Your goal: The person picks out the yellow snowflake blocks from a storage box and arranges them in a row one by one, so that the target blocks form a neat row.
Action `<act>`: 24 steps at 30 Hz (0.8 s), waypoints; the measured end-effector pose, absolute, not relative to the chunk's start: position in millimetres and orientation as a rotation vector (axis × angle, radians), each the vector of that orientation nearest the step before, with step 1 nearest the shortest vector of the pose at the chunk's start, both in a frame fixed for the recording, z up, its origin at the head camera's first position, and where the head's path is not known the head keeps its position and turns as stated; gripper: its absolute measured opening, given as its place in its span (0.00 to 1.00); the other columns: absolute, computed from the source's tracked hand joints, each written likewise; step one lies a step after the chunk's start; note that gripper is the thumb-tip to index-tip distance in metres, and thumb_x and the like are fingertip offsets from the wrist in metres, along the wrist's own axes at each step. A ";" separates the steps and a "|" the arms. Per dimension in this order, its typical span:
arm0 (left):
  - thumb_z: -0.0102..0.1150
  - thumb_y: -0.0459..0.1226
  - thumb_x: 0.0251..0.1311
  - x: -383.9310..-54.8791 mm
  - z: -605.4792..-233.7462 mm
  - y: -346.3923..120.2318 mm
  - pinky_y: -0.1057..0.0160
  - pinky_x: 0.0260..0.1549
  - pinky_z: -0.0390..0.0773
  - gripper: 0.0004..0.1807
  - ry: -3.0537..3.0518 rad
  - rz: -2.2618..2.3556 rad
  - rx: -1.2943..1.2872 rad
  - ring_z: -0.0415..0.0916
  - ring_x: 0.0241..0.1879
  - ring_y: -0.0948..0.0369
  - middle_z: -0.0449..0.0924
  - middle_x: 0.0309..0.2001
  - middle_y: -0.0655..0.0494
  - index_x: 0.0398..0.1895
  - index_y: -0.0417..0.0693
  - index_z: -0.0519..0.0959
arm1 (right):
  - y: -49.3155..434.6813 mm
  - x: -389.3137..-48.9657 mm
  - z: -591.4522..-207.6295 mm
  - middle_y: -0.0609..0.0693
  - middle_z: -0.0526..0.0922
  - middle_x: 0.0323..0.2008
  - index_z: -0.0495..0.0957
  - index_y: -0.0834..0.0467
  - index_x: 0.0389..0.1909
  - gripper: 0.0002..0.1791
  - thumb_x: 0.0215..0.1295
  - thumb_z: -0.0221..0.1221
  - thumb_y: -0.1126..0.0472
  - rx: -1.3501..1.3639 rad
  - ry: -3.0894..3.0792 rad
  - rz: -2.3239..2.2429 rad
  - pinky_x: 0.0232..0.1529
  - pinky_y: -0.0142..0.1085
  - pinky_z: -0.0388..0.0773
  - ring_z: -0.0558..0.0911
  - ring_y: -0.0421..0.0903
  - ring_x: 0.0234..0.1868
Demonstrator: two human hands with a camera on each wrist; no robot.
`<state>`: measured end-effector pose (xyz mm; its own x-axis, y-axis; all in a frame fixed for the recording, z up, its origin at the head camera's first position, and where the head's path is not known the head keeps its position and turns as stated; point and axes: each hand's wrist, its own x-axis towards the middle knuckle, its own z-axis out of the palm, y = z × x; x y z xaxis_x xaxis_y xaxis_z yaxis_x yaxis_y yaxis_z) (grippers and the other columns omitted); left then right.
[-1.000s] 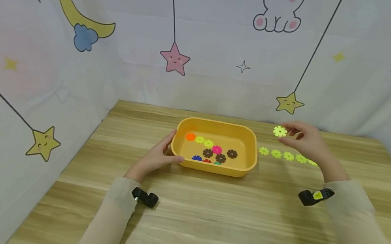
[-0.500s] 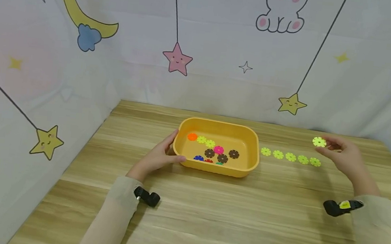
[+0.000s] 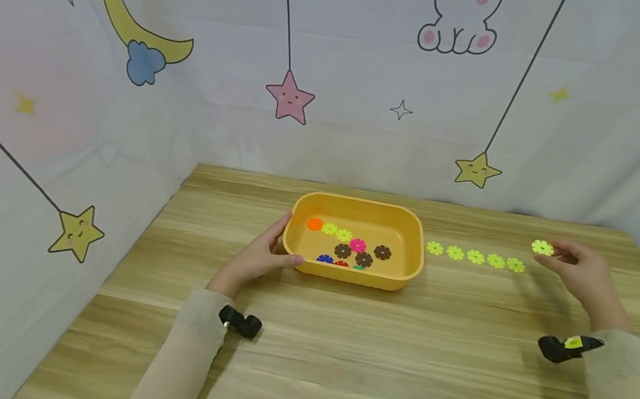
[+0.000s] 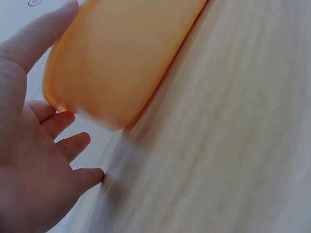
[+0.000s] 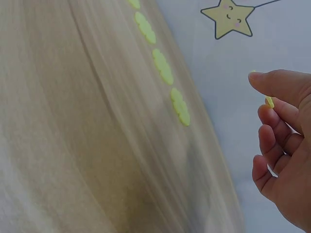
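In the head view my left hand (image 3: 255, 258) holds the left end of a yellow-orange plastic basin (image 3: 358, 278), thumb on the near rim and fingers round the left side. The left wrist view shows those fingertips against the basin wall (image 4: 121, 63). My right hand (image 3: 587, 279) pinches a yellow-green snowflake disc (image 3: 542, 248) between thumb and forefinger, raised above the table just past the right end of a row. That row has several matching discs (image 3: 476, 257) lying flat. In the right wrist view, the pinched disc (image 5: 269, 102) is mostly hidden by the fingers.
Inside the basin lie an orange disc (image 3: 314, 224), a pink disc (image 3: 358, 246), two yellow-green ones, several brown (image 3: 382, 252), and blue, red and green ones partly hidden by the near wall. A printed cloth (image 3: 348, 150) hangs behind the wooden table (image 3: 367, 360).
My right hand has carried the pinched disc rightward past the row, then lowered it somewhat toward the table. The left hand stays on the basin.
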<state>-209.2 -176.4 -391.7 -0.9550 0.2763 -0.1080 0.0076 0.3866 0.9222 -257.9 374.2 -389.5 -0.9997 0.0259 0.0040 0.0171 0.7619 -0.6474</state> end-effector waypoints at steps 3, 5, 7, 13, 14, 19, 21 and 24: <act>0.67 0.42 0.58 -211.2 -394.8 -177.1 0.48 0.72 0.44 0.54 2.399 1.595 0.248 0.37 0.76 0.52 0.37 0.78 0.53 0.78 0.50 0.40 | 377.4 -258.0 -393.8 0.52 0.71 0.50 0.64 0.68 0.67 0.41 0.65 0.56 0.39 -0.060 -2.959 1.059 0.31 0.25 0.69 0.65 0.28 0.37; 0.67 0.41 0.58 -215.6 -402.2 -178.8 0.49 0.72 0.45 0.54 2.397 1.597 0.249 0.37 0.76 0.52 0.37 0.78 0.53 0.78 0.51 0.40 | 379.6 -258.6 -397.3 0.56 0.71 0.51 0.64 0.69 0.66 0.42 0.66 0.55 0.40 -0.075 -2.971 1.054 0.33 0.27 0.69 0.66 0.30 0.39; 0.67 0.40 0.58 -220.3 -410.2 -180.4 0.49 0.72 0.45 0.54 2.397 1.596 0.247 0.36 0.76 0.53 0.37 0.78 0.54 0.78 0.53 0.39 | 381.6 -259.3 -401.1 0.59 0.71 0.52 0.65 0.71 0.65 0.41 0.66 0.55 0.40 -0.090 -2.979 1.047 0.34 0.28 0.68 0.66 0.32 0.39; 0.68 0.41 0.57 -226.3 -423.1 -182.7 0.48 0.72 0.45 0.54 2.407 1.606 0.244 0.36 0.76 0.55 0.37 0.78 0.58 0.78 0.59 0.39 | 387.0 -259.9 -411.3 0.61 0.72 0.49 0.66 0.73 0.63 0.38 0.68 0.55 0.43 -0.094 -2.975 1.049 0.33 0.27 0.68 0.66 0.29 0.36; 0.68 0.41 0.57 -226.1 -423.4 -182.7 0.48 0.72 0.45 0.54 2.408 1.610 0.245 0.36 0.76 0.55 0.37 0.78 0.59 0.78 0.59 0.39 | 388.0 -260.0 -413.0 0.60 0.72 0.49 0.66 0.73 0.63 0.38 0.68 0.55 0.43 -0.096 -2.975 1.049 0.33 0.26 0.68 0.66 0.28 0.36; 0.69 0.43 0.56 -225.7 -424.5 -183.1 0.47 0.72 0.44 0.55 2.412 1.628 0.245 0.37 0.76 0.54 0.38 0.78 0.59 0.78 0.61 0.41 | 391.7 -260.4 -420.3 0.53 0.73 0.44 0.67 0.73 0.62 0.38 0.67 0.55 0.44 -0.115 -2.972 1.060 0.32 0.26 0.68 0.66 0.29 0.36; 0.69 0.43 0.55 -225.8 -424.8 -183.3 0.47 0.72 0.45 0.55 2.415 1.635 0.253 0.37 0.76 0.54 0.39 0.78 0.59 0.78 0.61 0.41 | 392.4 -260.8 -422.3 0.48 0.73 0.42 0.67 0.72 0.63 0.38 0.67 0.56 0.44 -0.128 -2.967 1.076 0.32 0.25 0.68 0.67 0.30 0.36; 0.69 0.42 0.55 -225.5 -425.0 -183.6 0.47 0.72 0.45 0.55 2.416 1.642 0.261 0.37 0.76 0.54 0.39 0.78 0.59 0.78 0.60 0.42 | 392.7 -261.7 -423.9 0.49 0.74 0.43 0.67 0.71 0.63 0.38 0.67 0.56 0.44 -0.131 -2.964 1.091 0.31 0.25 0.68 0.67 0.30 0.36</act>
<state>-225.5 -183.6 -425.0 -0.9626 0.2611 -0.0725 0.0288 0.3645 0.9308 -261.7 392.7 -423.9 -0.9964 0.0707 -0.0467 0.0841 0.7584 -0.6463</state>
